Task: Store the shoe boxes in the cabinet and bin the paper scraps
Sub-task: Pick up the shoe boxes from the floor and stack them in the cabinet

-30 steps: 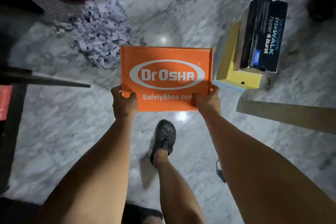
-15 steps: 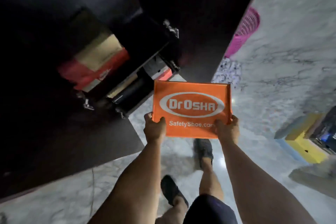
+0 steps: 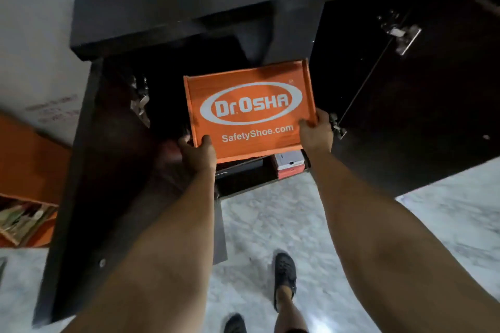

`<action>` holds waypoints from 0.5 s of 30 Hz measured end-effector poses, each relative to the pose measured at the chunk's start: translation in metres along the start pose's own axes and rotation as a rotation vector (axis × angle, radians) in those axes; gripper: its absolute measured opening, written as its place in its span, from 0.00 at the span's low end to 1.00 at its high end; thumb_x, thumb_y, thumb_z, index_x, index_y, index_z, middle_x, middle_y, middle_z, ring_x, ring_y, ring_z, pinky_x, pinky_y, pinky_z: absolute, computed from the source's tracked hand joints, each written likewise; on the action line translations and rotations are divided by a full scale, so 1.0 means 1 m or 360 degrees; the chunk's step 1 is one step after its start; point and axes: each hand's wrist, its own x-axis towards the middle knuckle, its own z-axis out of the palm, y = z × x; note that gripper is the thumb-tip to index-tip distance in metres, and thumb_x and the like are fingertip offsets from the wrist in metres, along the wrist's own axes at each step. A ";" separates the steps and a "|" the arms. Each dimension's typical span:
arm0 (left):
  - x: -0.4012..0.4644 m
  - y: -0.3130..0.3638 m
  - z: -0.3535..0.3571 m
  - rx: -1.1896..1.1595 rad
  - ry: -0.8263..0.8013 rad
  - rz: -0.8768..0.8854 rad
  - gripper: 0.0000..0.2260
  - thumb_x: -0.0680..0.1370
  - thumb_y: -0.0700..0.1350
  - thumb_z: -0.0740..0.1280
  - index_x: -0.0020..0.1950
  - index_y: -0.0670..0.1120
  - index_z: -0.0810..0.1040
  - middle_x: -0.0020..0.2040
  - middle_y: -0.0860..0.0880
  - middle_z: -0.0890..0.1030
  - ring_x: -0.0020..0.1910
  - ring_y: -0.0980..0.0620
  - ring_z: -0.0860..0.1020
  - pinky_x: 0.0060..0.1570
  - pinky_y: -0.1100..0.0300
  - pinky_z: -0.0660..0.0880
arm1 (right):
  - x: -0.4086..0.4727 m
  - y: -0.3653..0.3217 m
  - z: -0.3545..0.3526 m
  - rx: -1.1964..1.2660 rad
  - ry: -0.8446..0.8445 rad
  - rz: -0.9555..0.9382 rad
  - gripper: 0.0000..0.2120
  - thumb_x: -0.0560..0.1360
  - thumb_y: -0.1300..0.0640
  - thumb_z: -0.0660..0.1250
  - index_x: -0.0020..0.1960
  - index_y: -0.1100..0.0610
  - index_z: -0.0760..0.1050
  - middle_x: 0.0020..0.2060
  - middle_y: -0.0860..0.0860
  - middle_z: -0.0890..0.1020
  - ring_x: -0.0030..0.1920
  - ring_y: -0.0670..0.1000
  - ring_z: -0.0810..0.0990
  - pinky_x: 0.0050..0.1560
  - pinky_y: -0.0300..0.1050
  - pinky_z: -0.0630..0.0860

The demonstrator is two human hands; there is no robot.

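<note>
Gripping orange shoe box (image 3: 251, 108) near corners — left hand (image 3: 198, 153), right hand (image 3: 316, 132).

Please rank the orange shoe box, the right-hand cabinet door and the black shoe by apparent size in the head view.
1. right-hand cabinet door
2. orange shoe box
3. black shoe, clearly smallest, although it is nearer the camera.
</note>
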 end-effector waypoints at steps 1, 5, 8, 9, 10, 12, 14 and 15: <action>0.012 0.003 0.003 -0.0021 0.0051 0.0021 0.25 0.75 0.47 0.69 0.70 0.42 0.70 0.63 0.41 0.80 0.59 0.43 0.79 0.61 0.51 0.76 | 0.014 -0.011 0.012 0.0013 -0.0047 -0.0011 0.26 0.78 0.52 0.67 0.76 0.52 0.67 0.63 0.55 0.82 0.62 0.59 0.80 0.61 0.48 0.74; 0.055 -0.002 0.026 -0.0027 0.0161 0.0194 0.28 0.70 0.49 0.68 0.69 0.41 0.70 0.59 0.44 0.80 0.57 0.45 0.80 0.61 0.51 0.76 | 0.064 -0.036 0.053 0.0030 -0.0150 -0.0109 0.29 0.78 0.51 0.69 0.76 0.51 0.66 0.64 0.54 0.81 0.64 0.58 0.80 0.58 0.44 0.71; 0.074 -0.004 0.046 0.0036 0.0193 0.0225 0.31 0.73 0.46 0.69 0.75 0.39 0.67 0.65 0.41 0.79 0.63 0.44 0.78 0.66 0.51 0.73 | 0.091 -0.038 0.075 0.0037 -0.0237 -0.0188 0.30 0.76 0.51 0.71 0.75 0.51 0.65 0.63 0.54 0.80 0.63 0.57 0.80 0.58 0.43 0.72; 0.077 -0.002 0.051 0.0081 0.0218 0.0208 0.29 0.76 0.45 0.70 0.76 0.40 0.67 0.67 0.40 0.78 0.65 0.44 0.77 0.67 0.53 0.72 | 0.096 -0.037 0.081 0.0036 -0.0286 -0.0208 0.31 0.75 0.50 0.72 0.74 0.50 0.65 0.63 0.53 0.80 0.62 0.57 0.80 0.60 0.46 0.74; 0.082 -0.002 0.056 0.0089 0.0258 0.0170 0.27 0.79 0.44 0.69 0.76 0.40 0.66 0.68 0.40 0.78 0.66 0.44 0.77 0.66 0.55 0.72 | 0.101 -0.037 0.088 0.0052 -0.0334 -0.0213 0.31 0.74 0.47 0.72 0.74 0.48 0.64 0.62 0.53 0.80 0.62 0.57 0.80 0.62 0.51 0.76; 0.096 -0.002 0.062 0.0038 0.0336 0.0012 0.26 0.81 0.49 0.68 0.75 0.39 0.68 0.68 0.39 0.78 0.66 0.43 0.77 0.63 0.57 0.71 | 0.107 -0.038 0.101 0.0087 -0.0412 -0.0191 0.35 0.73 0.40 0.72 0.74 0.47 0.62 0.64 0.52 0.79 0.63 0.57 0.80 0.63 0.57 0.77; 0.112 -0.003 0.066 0.0077 0.0409 -0.0210 0.29 0.80 0.58 0.66 0.73 0.38 0.71 0.67 0.37 0.78 0.66 0.40 0.77 0.64 0.54 0.73 | 0.108 -0.042 0.112 0.0099 -0.0463 -0.0152 0.40 0.72 0.36 0.71 0.77 0.47 0.58 0.68 0.54 0.77 0.65 0.59 0.79 0.64 0.58 0.77; 0.116 -0.002 0.066 0.0138 0.0404 -0.0300 0.30 0.81 0.61 0.64 0.71 0.37 0.73 0.67 0.36 0.78 0.66 0.39 0.77 0.64 0.52 0.73 | 0.109 -0.043 0.116 0.0095 -0.0468 -0.0133 0.42 0.72 0.35 0.70 0.79 0.48 0.56 0.70 0.54 0.75 0.65 0.60 0.79 0.63 0.58 0.77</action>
